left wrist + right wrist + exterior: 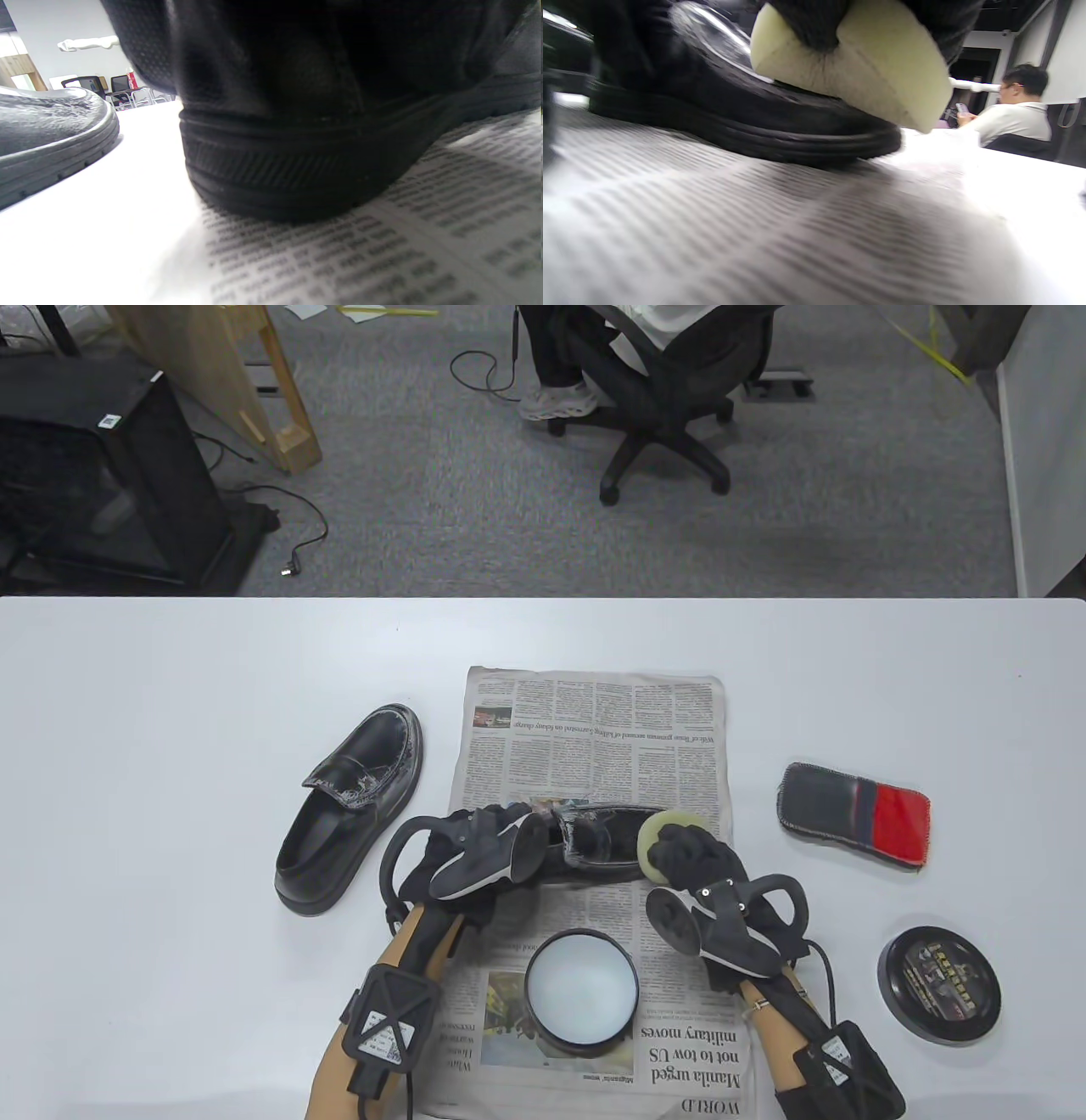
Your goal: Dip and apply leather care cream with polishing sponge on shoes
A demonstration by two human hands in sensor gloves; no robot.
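Where hands (pixel 475 848) cover, shoe (pixel 607 840) heel unseen.

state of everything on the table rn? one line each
Cream tin: open, on the newspaper.
Lid: off, lying right of the paper.
Shoe on paper: lying across it, left hand holding its heel end.
Sponge: gripped by right hand, pressed on that shoe's toe.
Other shoe: upright, left of the paper, smeared white.
Cloth: flat, untouched.
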